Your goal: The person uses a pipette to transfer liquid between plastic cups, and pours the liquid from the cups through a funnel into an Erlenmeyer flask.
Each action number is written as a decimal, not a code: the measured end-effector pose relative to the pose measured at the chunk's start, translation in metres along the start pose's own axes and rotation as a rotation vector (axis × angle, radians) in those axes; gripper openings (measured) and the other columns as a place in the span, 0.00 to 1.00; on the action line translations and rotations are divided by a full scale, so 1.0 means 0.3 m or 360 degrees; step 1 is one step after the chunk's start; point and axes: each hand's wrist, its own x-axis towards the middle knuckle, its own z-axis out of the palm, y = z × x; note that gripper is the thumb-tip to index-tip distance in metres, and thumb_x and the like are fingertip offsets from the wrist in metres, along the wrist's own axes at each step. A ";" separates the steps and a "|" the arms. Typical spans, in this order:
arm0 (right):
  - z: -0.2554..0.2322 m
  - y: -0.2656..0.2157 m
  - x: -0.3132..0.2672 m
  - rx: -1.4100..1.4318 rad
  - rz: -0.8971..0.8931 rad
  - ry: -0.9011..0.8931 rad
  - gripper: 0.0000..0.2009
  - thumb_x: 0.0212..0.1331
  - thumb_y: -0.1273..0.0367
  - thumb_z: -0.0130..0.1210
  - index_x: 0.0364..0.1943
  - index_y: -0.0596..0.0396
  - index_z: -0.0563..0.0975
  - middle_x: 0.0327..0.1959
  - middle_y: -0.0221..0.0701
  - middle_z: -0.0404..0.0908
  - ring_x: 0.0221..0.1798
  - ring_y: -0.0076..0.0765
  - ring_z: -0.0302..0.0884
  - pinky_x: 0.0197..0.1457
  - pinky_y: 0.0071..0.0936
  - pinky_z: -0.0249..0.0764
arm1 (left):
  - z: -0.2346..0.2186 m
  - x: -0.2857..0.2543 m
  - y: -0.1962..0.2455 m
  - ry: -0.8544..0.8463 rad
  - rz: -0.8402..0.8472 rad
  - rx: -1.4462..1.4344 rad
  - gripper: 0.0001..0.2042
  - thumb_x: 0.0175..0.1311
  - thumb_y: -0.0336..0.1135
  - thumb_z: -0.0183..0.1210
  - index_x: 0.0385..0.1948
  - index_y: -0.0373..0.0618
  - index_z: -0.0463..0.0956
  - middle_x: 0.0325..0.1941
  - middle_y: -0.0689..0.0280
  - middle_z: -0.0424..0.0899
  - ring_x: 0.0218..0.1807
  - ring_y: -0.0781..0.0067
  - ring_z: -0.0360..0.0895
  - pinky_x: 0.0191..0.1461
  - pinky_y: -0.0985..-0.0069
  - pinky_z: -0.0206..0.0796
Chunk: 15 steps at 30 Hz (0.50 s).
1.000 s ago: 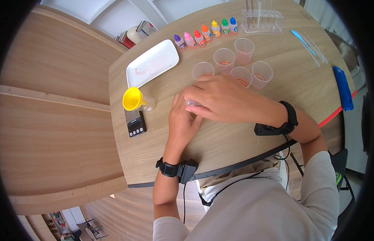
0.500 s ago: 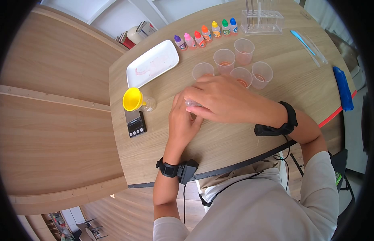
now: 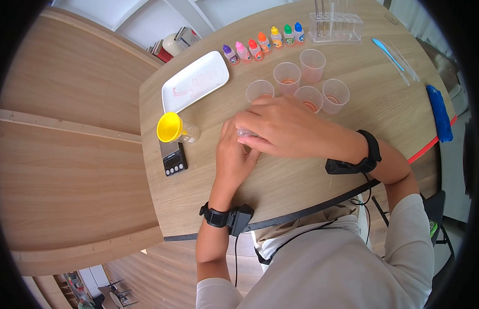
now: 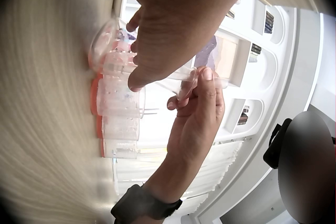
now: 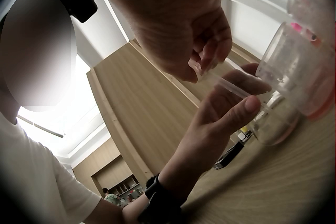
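Observation:
In the head view my left hand [image 3: 234, 154] stands low over the table, under my right hand [image 3: 288, 126]. The right wrist view shows its fingers and thumb around the upper part of a clear glass flask [image 5: 275, 127] near the tabletop. My right hand pinches the bulb of a clear plastic dropper pipette [image 5: 231, 86]; its stem slants down into the flask's mouth between the left fingers. From above, the bulb shows slightly between the hands, while the flask is hidden. Several clear plastic cups [image 3: 336, 96] holding a little reddish liquid stand just beyond the hands.
Left of the hands are a small digital scale [image 3: 173, 160] and a yellow funnel [image 3: 169, 127] on a glass vessel. A white tray [image 3: 170, 103] has pink residue. Dropper bottles [image 3: 255, 50] line the back, beside a test tube rack [image 3: 336, 32]. A blue stirrer [image 3: 388, 54] lies right.

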 end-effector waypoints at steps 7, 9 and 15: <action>0.002 0.004 -0.005 -0.0028 0.0009 -0.0052 0.09 0.59 0.65 0.58 0.38 0.52 0.74 0.27 0.31 0.78 0.36 0.40 0.77 0.32 0.37 0.72 | 0.001 -0.002 -0.004 -0.0009 0.0002 0.0011 0.21 0.44 0.21 0.66 0.45 0.39 0.74 0.48 0.56 0.78 0.51 0.48 0.73 0.47 0.63 0.69; 0.003 0.005 -0.005 -0.0031 0.0007 -0.0053 0.09 0.59 0.65 0.58 0.38 0.52 0.74 0.27 0.31 0.78 0.36 0.40 0.77 0.32 0.37 0.72 | 0.002 -0.003 -0.004 -0.0013 -0.0011 -0.0002 0.21 0.44 0.21 0.66 0.45 0.39 0.74 0.48 0.56 0.78 0.51 0.48 0.73 0.47 0.63 0.69; 0.003 0.003 -0.004 -0.0023 0.0006 -0.0048 0.09 0.59 0.64 0.58 0.38 0.52 0.74 0.27 0.31 0.78 0.35 0.39 0.77 0.32 0.36 0.72 | -0.003 -0.001 0.002 -0.0024 -0.0028 -0.0005 0.21 0.44 0.21 0.66 0.45 0.39 0.74 0.49 0.56 0.77 0.51 0.48 0.72 0.47 0.64 0.70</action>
